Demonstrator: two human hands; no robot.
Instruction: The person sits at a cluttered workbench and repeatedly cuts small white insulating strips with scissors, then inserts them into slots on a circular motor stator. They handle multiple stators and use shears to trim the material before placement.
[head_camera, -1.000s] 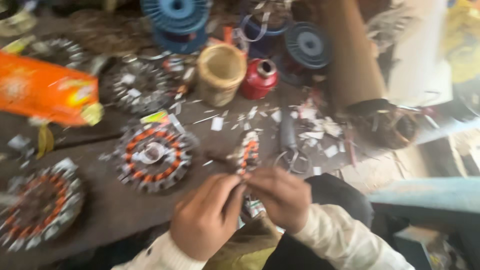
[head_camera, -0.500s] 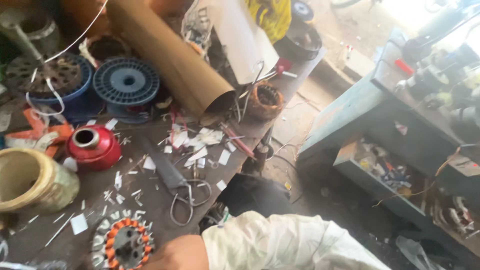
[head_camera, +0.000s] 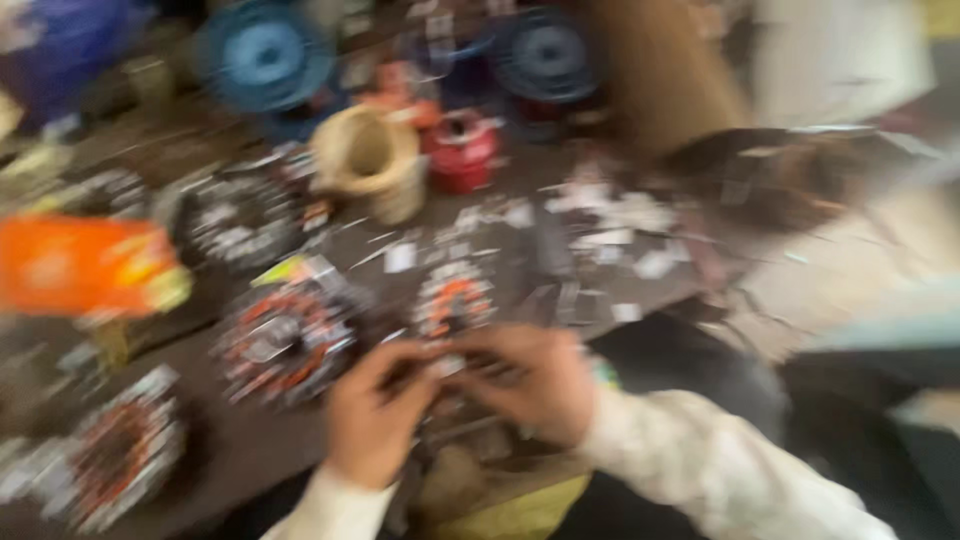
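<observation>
Small round motor stator with orange windings and a metal core sits at the near edge of the dark cluttered workbench, directly in front of our two hands, propped where both can reach it. We judge it is held at the bench lip so the fingers can work its lower rim; heavy blur hides the exact contact. Our left hand curls inward, fingers bunched toward the stator's underside. Our right hand meets it from the other side, fingers likewise drawn together; whether either hand is clamped on the stator or on some small part below it, we cannot tell. Just left lies a larger stator with orange and black coils, another at the far-left corner. Beyond: a tan cylindrical spool, a red can, blue plastic reels, an orange packet, white paper scraps.
</observation>
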